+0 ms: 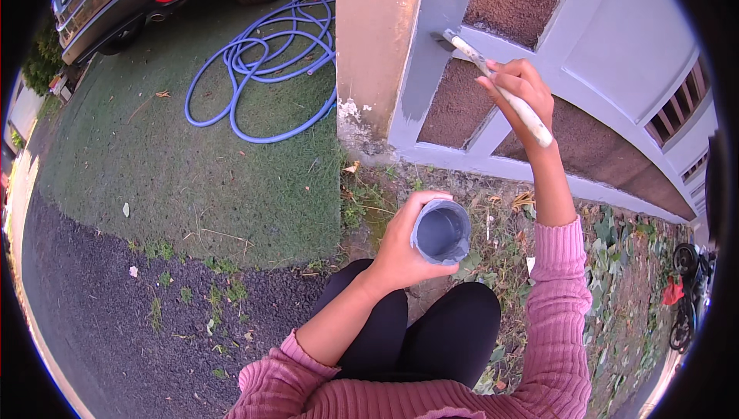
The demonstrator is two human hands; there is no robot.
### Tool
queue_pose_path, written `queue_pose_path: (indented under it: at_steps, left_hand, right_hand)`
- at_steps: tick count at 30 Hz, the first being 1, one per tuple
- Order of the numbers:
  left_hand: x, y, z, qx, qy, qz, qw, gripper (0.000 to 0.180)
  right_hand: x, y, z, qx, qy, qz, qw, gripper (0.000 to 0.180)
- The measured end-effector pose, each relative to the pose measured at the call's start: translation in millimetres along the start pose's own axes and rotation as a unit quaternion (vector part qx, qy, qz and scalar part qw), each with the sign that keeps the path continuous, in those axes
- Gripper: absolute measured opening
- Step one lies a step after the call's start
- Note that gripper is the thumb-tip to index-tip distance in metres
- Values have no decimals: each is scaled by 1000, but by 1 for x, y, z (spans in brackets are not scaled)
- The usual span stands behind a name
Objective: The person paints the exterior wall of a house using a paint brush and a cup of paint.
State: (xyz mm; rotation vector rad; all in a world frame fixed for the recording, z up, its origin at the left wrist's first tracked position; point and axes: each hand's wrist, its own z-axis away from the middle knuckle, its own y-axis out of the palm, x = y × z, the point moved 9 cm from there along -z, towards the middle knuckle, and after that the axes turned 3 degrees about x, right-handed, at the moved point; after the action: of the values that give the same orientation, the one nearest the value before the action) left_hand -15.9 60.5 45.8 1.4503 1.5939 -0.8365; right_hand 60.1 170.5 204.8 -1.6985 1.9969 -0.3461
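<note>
A: Painting is the step in hand, I'd judge. The right hand (517, 84) has its fingers wrapped tight round the pale, paint-smeared handle of a flat brush (496, 84), and the dark bristles touch the grey-painted frame of the wooden gate (450, 42), far and right of centre.

B: And the left hand (404, 246)?

A: Fingers curled closed round a small round cup of grey paint (442, 232), held upright near the body, above the black-trousered knees (431, 327). The cup sits well apart from the brush tip.

B: What does the next move call for?

A: By my reckoning, a steady stroke along the frame rail, keeping paint off the brown rough panels (458, 107) between the rails. The tan concrete post (373, 26) stands just left of the wet grey edge, so the bristles need care there. Reloading would mean bringing the brush back near to the cup.

B: Anything else about?

A: A coiled blue garden hose (262, 65) lies on the grass, far left.
</note>
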Motion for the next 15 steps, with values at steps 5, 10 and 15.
queue_pose_path:
  at_steps: [5,10,15]
  left_hand:
    - [1,-1,0,1,-9,2,1000,75]
    - [1,3,0,33,3,-23,999,80]
    - [-3,3,1,33,10,-36,999,81]
  right_hand:
    - [19,-24,-9,-82,-96,19,992,31]
    - [16,-1,2,-61,-102,25,993,33]
    - [26,37,57,23,-63,50,996,28]
